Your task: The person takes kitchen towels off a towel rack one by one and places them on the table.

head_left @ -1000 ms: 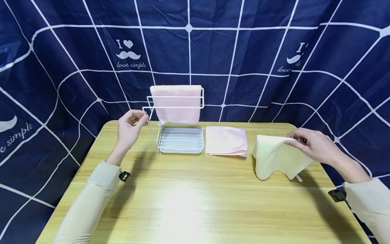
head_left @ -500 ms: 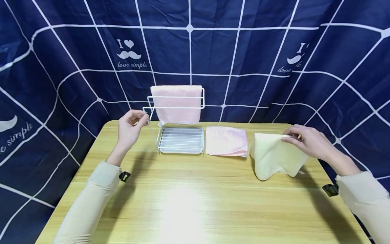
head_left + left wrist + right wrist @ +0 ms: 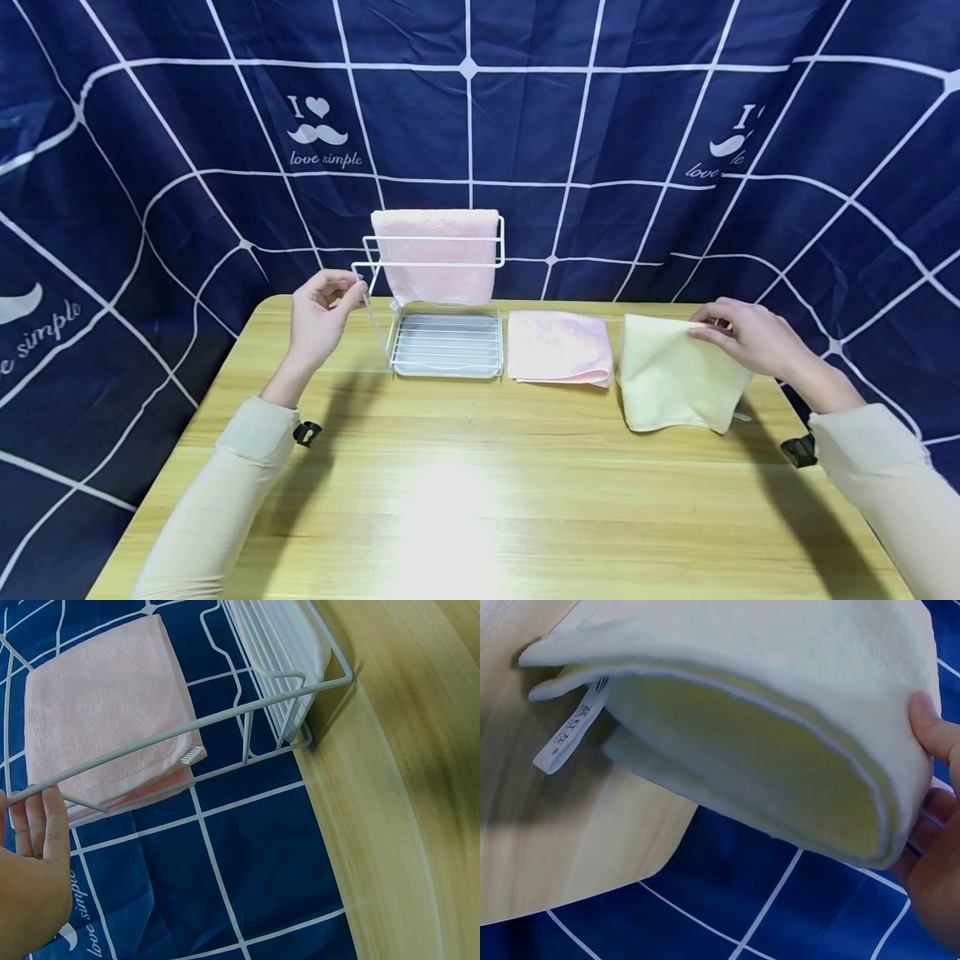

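Observation:
My left hand (image 3: 321, 312) pinches the upper left side of a white wire rack (image 3: 446, 265) between thumb and fingers. Over the rack's rear bar hangs a folded pink towel (image 3: 435, 242), its small label showing in the left wrist view. On the right, my right hand (image 3: 753, 337) pinches the top fold of a pale yellow towel (image 3: 678, 375), which hangs down over the table. In the right wrist view its layers gape apart, with a white label (image 3: 574, 727) dangling from the edge. Between rack and yellow towel lies another folded pink towel (image 3: 558, 346).
A white drip tray (image 3: 442, 367) sits in the rack's base under the wires. The rack stands near the back edge of the wooden table (image 3: 360, 500). Behind and at both sides hangs a navy curtain (image 3: 525, 125) with white lines.
My right hand has moved left and slightly farther back with the yellow towel, whose lower edge has straightened somewhat. The left hand and rack stay put.

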Tool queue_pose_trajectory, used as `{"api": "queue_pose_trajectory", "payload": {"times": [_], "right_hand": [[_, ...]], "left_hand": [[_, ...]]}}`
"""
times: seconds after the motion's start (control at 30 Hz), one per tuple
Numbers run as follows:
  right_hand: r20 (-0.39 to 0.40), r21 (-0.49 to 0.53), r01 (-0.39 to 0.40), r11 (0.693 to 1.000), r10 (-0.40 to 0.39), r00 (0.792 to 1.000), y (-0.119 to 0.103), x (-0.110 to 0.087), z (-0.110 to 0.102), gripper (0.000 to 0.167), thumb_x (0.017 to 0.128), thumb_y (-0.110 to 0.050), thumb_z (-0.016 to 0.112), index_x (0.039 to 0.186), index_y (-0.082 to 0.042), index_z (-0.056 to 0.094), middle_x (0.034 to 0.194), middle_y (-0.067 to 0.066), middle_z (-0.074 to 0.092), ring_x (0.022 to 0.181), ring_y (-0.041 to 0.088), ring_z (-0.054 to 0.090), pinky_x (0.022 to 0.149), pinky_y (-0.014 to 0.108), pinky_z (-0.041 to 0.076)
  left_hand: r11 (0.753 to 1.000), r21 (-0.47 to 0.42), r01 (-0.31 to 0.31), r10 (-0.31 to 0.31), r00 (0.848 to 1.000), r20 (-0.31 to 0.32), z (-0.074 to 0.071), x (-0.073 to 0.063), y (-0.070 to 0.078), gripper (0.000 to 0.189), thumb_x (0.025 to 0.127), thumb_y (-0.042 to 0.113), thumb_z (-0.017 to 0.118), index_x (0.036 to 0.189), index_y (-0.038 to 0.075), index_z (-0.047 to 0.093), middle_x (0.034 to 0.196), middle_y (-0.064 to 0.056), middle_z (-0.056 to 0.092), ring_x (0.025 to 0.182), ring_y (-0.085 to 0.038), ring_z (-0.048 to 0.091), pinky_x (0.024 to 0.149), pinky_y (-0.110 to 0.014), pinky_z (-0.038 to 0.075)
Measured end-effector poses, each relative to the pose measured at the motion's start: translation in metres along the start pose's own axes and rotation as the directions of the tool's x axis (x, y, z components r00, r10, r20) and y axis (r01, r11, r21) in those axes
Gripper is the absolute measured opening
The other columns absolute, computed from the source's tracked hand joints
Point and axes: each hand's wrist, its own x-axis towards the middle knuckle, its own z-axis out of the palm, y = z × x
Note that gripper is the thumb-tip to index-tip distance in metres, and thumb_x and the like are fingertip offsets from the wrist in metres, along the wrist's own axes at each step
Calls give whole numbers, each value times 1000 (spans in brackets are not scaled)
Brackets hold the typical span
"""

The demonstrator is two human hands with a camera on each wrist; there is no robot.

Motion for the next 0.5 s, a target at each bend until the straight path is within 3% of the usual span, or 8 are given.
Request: {"api": "queue_pose_trajectory", "payload": {"times": [0.5], "right_hand": [[-15, -15, 13, 1000, -14, 1000, 14, 12, 20, 8, 92, -23, 82, 95, -21, 75, 87, -3, 69, 74, 11, 57, 59, 31, 47]], "left_hand": [[1000, -9, 9, -9, 1000, -7, 0, -1, 0, 17, 96, -13, 67, 107, -23, 60, 82, 13, 75, 73, -1, 71, 74, -15, 66]]}}
